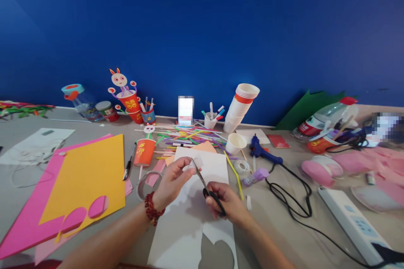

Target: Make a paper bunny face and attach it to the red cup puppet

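Scissors (203, 182) are being held over the white sheet (176, 235), near the middle of the table (280, 231). Their handles are being partly hidden by the right hand (227, 201). At the blade tips, a small white piece (197, 162) is being partly masked by the fingers of the left hand (173, 180), so its full outline cannot be made out; whether the blades are being parted cannot be told either. Both forearms and the near edge of the sheet are being cut off by the bottom of the view, and the phone (185, 110) by the wall is being obscured by coarse squares.

The scissors are being pointed away and to the left, their long axis being slanted from the black handles at the lower right up to the tips beside the left fingers.

The right forearm is being angled in from the lower right, with the handles being grasped in curled fingers. The left forearm is being extended from the lower left, a red bracelet (154, 209) being worn at its wrist, and the white piece is being pinched between thumb and fingers.
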`<state>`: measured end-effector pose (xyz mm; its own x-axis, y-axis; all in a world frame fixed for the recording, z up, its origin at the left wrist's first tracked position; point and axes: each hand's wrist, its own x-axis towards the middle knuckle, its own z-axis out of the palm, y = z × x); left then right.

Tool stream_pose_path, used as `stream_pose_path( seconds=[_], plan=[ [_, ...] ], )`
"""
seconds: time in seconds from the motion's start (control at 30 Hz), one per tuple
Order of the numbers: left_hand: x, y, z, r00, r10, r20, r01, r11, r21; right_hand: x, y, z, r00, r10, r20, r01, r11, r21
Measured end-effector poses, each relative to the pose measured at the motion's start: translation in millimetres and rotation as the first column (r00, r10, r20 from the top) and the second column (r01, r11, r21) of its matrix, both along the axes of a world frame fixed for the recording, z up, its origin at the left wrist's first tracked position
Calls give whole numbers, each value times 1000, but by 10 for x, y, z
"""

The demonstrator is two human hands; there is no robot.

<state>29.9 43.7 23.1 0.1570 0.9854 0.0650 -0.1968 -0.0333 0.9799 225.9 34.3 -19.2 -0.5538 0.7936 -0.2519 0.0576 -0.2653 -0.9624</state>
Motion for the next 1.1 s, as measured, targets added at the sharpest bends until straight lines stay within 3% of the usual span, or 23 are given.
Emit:
stream_pose_path(
  seconds=[0.47,0.9,1.1],
  plan=[
    [-38,24,-56,998,-52,32,53,998,-40,26,22,-4,1000,9,13,-10,999,38],
    [-68,37,-28,997,-55,-52,56,998,26,51,44,-32,1000,0,15,-1,999,43],
    [-77,43,-38,997,-68,-19,68,998,14,52,41,-8,999,-3,33,2,999,51]
  ],
)
